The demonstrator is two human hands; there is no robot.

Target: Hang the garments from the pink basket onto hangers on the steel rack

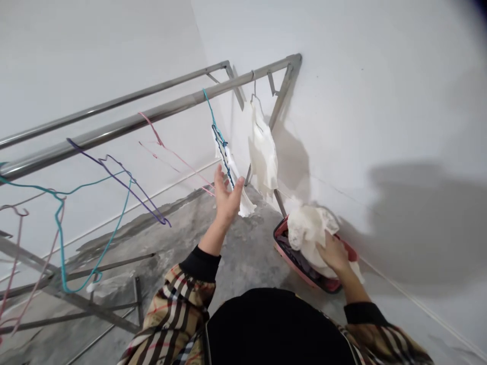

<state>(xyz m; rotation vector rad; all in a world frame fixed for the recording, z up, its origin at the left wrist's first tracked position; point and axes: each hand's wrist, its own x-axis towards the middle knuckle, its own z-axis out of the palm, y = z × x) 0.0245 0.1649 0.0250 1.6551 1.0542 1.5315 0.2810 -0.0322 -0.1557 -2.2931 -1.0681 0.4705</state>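
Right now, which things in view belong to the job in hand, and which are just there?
Apparently in use:
right hand, gripping pale cloth at the pink basket
left hand, open beside a hung white item
metal rail

Seemingly unused:
purple hanger
pink hanger
teal hanger, far left

From where I stand, hangers line the drying rack's nearer rail, garments towards its far end, laundry in a basket rightward on the floor.

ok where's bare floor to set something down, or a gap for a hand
Bare floor shows between the left forearm and the pink container; a hand might pass between the purple hanger and pink hanger below the front rail. Crowded: the overlapping hangers at far left, and the container, where the right hand grips cream cloth.
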